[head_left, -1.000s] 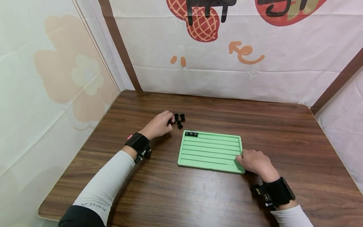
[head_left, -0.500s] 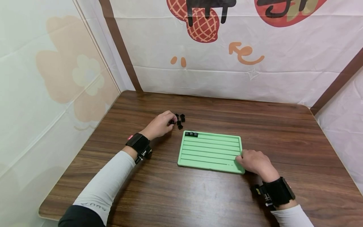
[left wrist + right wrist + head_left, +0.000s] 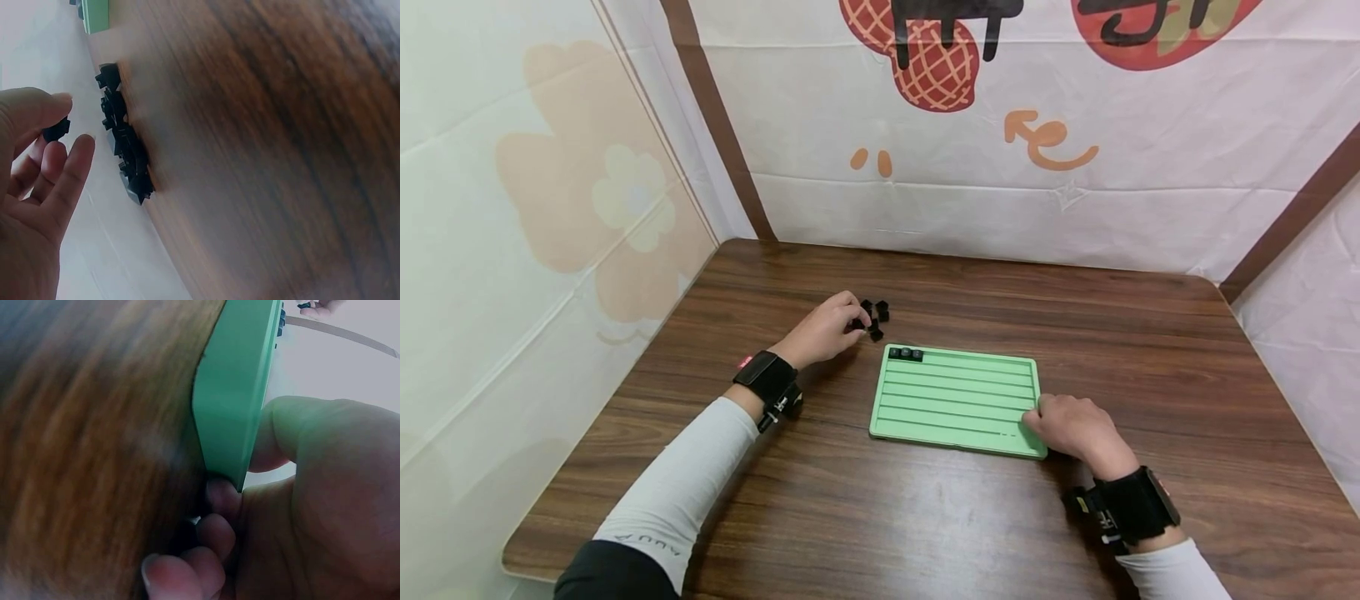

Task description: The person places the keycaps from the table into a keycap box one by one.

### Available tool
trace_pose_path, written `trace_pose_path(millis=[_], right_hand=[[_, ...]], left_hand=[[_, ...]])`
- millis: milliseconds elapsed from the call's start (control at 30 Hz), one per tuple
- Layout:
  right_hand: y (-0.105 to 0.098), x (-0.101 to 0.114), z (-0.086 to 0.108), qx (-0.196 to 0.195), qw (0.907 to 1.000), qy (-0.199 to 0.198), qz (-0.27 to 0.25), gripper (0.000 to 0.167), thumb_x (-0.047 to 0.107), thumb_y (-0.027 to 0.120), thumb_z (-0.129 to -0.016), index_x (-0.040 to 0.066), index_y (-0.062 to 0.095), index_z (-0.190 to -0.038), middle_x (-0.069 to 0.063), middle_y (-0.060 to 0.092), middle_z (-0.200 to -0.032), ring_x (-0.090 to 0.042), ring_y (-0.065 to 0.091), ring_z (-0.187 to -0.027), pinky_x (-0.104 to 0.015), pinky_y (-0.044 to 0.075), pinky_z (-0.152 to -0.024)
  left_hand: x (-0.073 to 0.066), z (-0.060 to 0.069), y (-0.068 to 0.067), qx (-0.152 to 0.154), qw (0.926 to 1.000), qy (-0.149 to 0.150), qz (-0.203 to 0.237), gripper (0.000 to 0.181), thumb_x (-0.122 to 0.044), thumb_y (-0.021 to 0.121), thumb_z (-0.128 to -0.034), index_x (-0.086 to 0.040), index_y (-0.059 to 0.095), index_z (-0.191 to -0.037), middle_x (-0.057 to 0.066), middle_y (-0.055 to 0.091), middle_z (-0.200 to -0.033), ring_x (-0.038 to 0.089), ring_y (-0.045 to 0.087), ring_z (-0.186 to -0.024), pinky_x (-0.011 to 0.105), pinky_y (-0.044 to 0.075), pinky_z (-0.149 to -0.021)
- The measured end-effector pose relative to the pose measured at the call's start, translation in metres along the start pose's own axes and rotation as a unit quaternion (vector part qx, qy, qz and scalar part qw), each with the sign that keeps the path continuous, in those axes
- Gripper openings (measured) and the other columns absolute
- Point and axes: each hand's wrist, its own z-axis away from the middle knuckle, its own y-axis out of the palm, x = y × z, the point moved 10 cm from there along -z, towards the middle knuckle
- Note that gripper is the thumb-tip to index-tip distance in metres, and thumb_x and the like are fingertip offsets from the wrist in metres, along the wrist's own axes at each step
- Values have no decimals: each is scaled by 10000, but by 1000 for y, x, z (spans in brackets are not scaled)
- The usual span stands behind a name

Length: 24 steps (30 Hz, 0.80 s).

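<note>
My left hand (image 3: pixel 825 330) is raised a little over the table and pinches a small black keycap (image 3: pixel 57 130) between thumb and fingers. Beside its fingertips lies a loose cluster of several black keycaps (image 3: pixel 882 312), which the left wrist view shows as a dark row (image 3: pixel 128 147) on the wood. A flat green tray (image 3: pixel 958 400) with long ridged rows sits to the right of the cluster. Three black keycaps (image 3: pixel 906 354) stand side by side in its top left corner. My right hand (image 3: pixel 1078 427) grips the tray's right edge, thumb on top and fingers curled at the side.
The brown wooden table (image 3: pixel 887 517) reaches back to a printed white cloth (image 3: pixel 820 208). Another pale cloth (image 3: pixel 550 292) hangs along the table's left edge. Both wrists carry black straps with small cameras.
My left hand shifts slightly right toward the cluster, and its fingers have changed position around the black keycap. My right hand and the green tray stay where they were.
</note>
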Motion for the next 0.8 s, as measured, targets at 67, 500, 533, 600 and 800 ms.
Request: trace_pose_path(millis=[67, 500, 533, 600, 800], right_hand=[[0, 1, -1, 11, 10000, -20, -6, 272, 262, 417, -937, 112, 459, -714, -18, 352, -648, -164, 292, -583, -319, 236, -572], [0, -1, -4, 51, 10000, 24, 77, 271, 272, 420, -932, 106, 478, -727, -24, 369, -652, -173, 334, -587, -319, 255, -571], [0, -1, -4, 46, 10000, 26, 84, 271, 271, 420, -932, 106, 477, -725, -23, 368, -651, -172, 332, -587, -318, 255, -570], [0, -1, -3, 36, 10000, 32, 86, 274, 272, 421, -934, 107, 475, -722, -20, 367, -649, -169, 328, -583, -314, 254, -568], [1, 0, 0, 31, 10000, 27, 37, 273, 266, 424, -939, 105, 469, -724, -20, 359, -648, -165, 303, -581, -316, 241, -569]], left_hand=[[1, 0, 0, 9, 10000, -46, 25, 153, -118, 661, -911, -92, 670, -1061, 17, 541, -1076, 171, 555, -906, 305, 476, -761], [-6, -2, 5, 271, 9995, -26, 126, 77, -203, 664, -924, -178, 702, -986, -37, 555, -1027, 113, 536, -824, 271, 466, -707], [-7, -3, 5, 280, 9995, -10, 144, 93, -204, 657, -929, -172, 702, -1003, -33, 552, -1039, 113, 536, -825, 268, 466, -710], [-11, -5, 6, 301, 9993, 56, 190, 124, -190, 635, -942, -156, 698, -1043, -25, 545, -1069, 116, 534, -823, 268, 469, -708], [-26, -11, 10, 441, 9981, 264, 351, 198, -143, 607, -953, -119, 673, -1138, 4, 564, -1109, 132, 555, -871, 287, 490, -746]])
